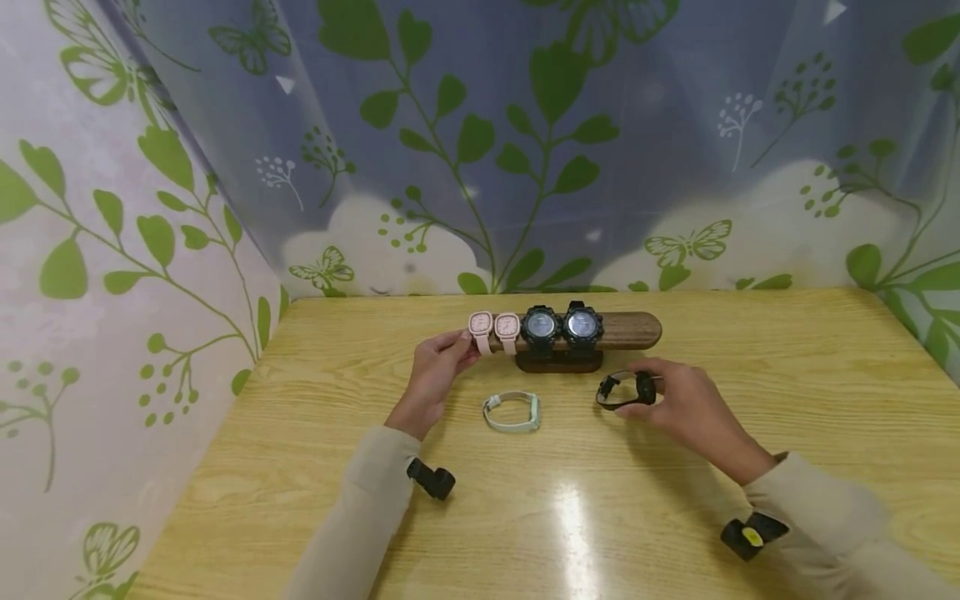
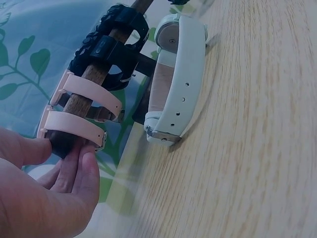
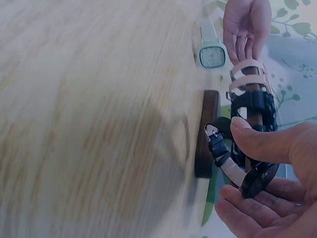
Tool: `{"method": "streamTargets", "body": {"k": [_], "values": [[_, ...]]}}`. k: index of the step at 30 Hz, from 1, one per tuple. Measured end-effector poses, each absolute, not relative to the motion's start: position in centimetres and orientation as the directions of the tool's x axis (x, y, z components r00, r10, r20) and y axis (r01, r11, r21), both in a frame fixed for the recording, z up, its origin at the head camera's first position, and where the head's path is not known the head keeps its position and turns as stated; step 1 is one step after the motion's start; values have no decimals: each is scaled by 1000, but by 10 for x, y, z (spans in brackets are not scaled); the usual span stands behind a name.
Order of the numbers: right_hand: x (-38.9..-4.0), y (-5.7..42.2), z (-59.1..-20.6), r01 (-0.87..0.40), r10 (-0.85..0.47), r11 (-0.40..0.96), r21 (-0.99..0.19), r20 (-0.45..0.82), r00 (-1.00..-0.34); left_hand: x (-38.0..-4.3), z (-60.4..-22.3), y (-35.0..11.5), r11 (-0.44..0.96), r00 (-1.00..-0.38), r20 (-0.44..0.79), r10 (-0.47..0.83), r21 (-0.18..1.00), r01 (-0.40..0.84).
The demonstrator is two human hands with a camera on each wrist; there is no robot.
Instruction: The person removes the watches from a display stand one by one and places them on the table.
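Note:
A wooden watch stand (image 1: 633, 331) carries two pink watches (image 1: 507, 326) at its left end and two chunky black watches (image 1: 541, 326) beside them. My left hand (image 1: 437, 372) grips the bar's left tip, thumb on one side and fingers on the other, against the outer pink strap (image 2: 74, 126). Between thumb and fingers, my right hand (image 1: 692, 408) holds a buckled black watch (image 1: 645, 388) in front of the stand's right half. In the right wrist view, this watch's strap (image 3: 218, 147) forms a loop with a pale inner side. A mint-green watch (image 1: 535, 412) lies on its side between the hands.
The light wood table (image 1: 300, 517) reaches back to a curtain (image 1: 465, 167) printed with leaves and butterflies. The stand's dark base (image 1: 558, 362) rests near the table's back edge. The bar's right end bears no watch.

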State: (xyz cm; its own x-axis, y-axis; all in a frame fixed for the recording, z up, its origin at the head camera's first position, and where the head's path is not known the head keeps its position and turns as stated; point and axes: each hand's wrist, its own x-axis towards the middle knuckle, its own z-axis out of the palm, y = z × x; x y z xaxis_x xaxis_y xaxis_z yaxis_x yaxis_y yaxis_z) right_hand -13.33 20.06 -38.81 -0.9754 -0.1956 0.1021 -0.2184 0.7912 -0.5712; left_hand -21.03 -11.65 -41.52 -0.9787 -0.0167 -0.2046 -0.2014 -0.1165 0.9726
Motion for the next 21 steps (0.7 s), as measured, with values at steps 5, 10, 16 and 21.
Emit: {"method": "streamTargets", "body": {"k": [5,10,16,21], "values": [[-135,192,-392,-241,-211,779,-578,120,-970,-211,-415,-116,-122,-979,-205,-8,972,-203],[-137,183,-396,-227,-226,774,-592,77,-971,-211,-415,-116,-123,-977,-211,-8,970,-209],[-138,174,-402,-235,-235,756,-611,82,-968,-210,-414,-116,-129,-977,-214,-10,969,-210],[-139,168,-404,-231,-253,741,-631,57,-966,-210,-414,-116,-129,-976,-216,-20,969,-212]]}}
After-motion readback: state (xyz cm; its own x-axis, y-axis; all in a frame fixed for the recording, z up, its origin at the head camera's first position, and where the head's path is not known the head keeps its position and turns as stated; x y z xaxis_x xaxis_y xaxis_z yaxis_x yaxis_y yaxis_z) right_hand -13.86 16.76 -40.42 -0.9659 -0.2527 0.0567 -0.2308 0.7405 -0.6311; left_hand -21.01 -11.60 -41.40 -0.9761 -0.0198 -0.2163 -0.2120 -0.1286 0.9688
